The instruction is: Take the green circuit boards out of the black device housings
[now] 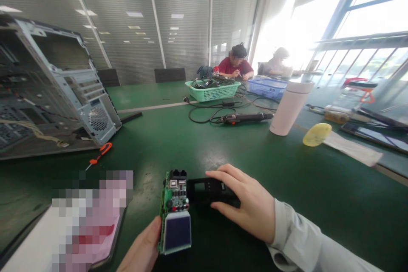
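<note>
My left hand [143,248] holds a green circuit board [177,206] by its left edge, tilted up toward me. The board carries a small dark screen at its near end, with chips and black sockets at the far end. Just right of it, a black plastic housing [205,191] with a rectangular opening lies on the table. My right hand [250,202] is around the right end of this housing, fingers on the far side and thumb on the near side. Its palm hides part of the housing.
An open computer case [95,112] stands at left, near an orange-handled tool [103,149]. A pink tumbler [291,108], a yellow object [317,134] and a corded electric screwdriver [245,117] lie beyond my hands. Green [213,92] and blue [267,88] baskets sit farther back, before two people.
</note>
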Motion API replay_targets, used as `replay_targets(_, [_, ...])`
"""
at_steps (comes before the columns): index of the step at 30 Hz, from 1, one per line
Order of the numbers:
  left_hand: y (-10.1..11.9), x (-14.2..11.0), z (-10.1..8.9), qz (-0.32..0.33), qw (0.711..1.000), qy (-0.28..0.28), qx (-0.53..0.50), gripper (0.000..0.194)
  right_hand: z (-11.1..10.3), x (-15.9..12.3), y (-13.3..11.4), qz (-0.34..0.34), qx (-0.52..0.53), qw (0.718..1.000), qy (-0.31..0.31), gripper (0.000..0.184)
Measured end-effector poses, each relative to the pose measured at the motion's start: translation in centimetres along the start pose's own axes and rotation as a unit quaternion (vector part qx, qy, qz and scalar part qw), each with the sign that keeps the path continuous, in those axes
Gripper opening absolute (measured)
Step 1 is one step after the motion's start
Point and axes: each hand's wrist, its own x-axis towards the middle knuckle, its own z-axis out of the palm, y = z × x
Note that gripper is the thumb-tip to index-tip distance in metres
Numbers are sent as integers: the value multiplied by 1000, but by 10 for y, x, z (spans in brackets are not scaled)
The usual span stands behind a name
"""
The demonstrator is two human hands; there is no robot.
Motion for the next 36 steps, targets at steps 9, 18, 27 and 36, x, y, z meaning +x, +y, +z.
replay_targets(9, [18,7,29,53,993,-77,-66,51,-17,12,4,343,342,869,-98,59])
replay_targets(18, [20,2,32,43,987,-79,-134,39,-12,12,-14,409,677,572,-218,47])
replay_targets(27, [16,6,31,53,991,-92,-82,55,-56,-35,48,117,-248,953,128,49])
replay_targets(36, [31,-8,37,106,991,-76,-20,47,-168,-143,173,312,-413,851,87,82])
